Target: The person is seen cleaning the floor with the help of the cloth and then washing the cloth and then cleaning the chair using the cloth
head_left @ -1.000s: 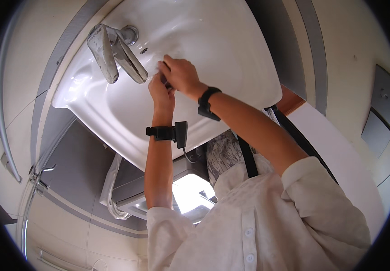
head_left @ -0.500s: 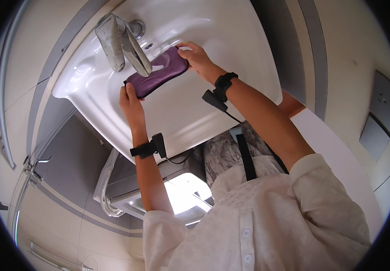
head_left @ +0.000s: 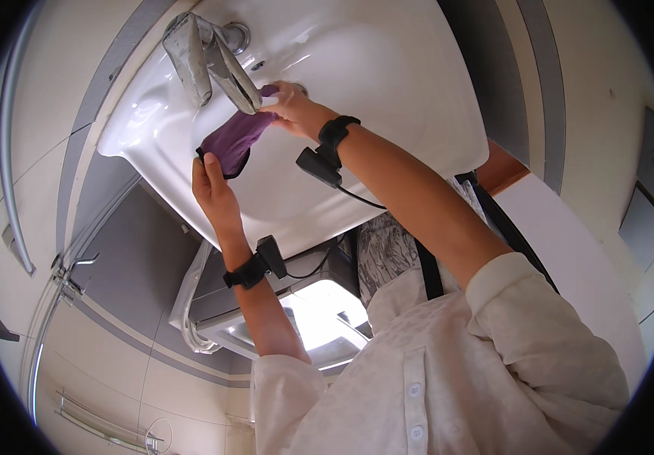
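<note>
Holding the purple black-edged cloth (head_left: 234, 142) near the faucet (head_left: 235, 74), left hand (head_left: 217, 193) and right hand (head_left: 298, 111) close on opposite ends, the right nearer the faucet, probably for keeping it stretched.

A glossy white sink (head_left: 395, 98) with a smooth, rounded bowl is the carrying surface. At its 11 o'clock sits a worn metal faucet (head_left: 236, 77), fixed on the back ledge, its spout pointing toward 5 o'clock. A small dark overflow hole (head_left: 259, 66) lies near 11 o'clock; a partly hidden round drain (head_left: 300, 89) lies near 12 o'clock.
</note>
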Action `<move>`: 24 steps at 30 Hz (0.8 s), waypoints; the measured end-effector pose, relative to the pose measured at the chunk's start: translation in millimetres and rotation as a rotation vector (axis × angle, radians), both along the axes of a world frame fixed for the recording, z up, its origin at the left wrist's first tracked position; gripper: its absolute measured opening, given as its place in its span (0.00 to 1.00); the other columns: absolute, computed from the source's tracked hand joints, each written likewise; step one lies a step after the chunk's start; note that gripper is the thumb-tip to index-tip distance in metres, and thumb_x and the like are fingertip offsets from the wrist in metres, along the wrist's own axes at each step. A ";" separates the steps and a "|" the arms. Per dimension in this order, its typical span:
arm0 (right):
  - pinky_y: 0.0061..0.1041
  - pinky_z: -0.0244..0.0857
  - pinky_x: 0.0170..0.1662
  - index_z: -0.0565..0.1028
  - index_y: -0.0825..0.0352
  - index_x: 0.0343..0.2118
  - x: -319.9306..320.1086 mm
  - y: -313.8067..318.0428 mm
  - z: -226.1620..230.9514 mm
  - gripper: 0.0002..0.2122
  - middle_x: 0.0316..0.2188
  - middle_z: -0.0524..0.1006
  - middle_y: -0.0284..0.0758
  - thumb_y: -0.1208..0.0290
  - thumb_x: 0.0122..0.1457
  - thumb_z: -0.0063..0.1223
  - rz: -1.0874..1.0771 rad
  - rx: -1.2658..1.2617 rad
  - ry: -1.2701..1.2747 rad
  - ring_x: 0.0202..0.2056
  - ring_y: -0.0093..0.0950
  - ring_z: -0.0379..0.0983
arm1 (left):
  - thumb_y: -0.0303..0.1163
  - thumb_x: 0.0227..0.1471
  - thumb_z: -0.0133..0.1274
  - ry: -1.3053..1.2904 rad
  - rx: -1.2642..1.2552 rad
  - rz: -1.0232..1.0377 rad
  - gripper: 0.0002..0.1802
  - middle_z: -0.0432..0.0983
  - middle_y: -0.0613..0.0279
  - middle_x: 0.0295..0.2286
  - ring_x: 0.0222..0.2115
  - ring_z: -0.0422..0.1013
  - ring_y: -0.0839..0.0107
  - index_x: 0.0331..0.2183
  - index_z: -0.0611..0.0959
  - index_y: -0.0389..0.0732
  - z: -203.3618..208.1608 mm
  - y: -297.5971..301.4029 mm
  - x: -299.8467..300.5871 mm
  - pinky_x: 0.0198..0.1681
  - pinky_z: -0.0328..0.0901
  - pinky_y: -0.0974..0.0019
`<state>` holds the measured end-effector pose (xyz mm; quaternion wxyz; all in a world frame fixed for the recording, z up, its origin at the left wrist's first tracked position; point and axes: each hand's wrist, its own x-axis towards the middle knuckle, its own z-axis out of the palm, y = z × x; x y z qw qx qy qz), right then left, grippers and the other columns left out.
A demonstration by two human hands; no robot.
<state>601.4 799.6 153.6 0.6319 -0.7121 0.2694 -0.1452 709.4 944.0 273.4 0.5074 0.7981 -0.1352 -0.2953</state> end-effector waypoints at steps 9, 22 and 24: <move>0.24 0.67 0.26 0.72 0.64 0.32 -10.3 -23.9 60.8 0.09 0.26 0.73 0.30 0.75 0.51 0.62 -0.534 0.817 0.085 0.26 0.22 0.72 | 0.39 0.64 0.41 0.382 0.125 0.080 0.13 0.70 0.68 0.35 0.38 0.69 0.81 0.35 0.72 0.41 -66.6 -11.9 -21.6 0.38 0.69 0.72; 0.32 0.66 0.37 0.72 0.60 0.25 -117.9 -9.2 103.0 0.12 0.31 0.71 0.28 0.88 0.42 0.49 0.036 -0.349 0.109 0.39 0.34 0.67 | 0.42 0.65 0.36 1.303 -0.659 0.277 0.22 0.73 0.57 0.48 0.51 0.67 0.64 0.49 0.72 0.35 -80.8 -63.6 -68.2 0.57 0.58 0.57; 0.32 0.66 0.37 0.72 0.60 0.26 -126.8 -7.9 96.9 0.11 0.31 0.71 0.28 0.87 0.42 0.49 0.009 -0.330 0.179 0.39 0.34 0.67 | 0.40 0.65 0.38 1.220 -0.644 0.294 0.20 0.73 0.58 0.47 0.50 0.68 0.65 0.49 0.72 0.35 -79.5 -62.2 -71.9 0.56 0.59 0.59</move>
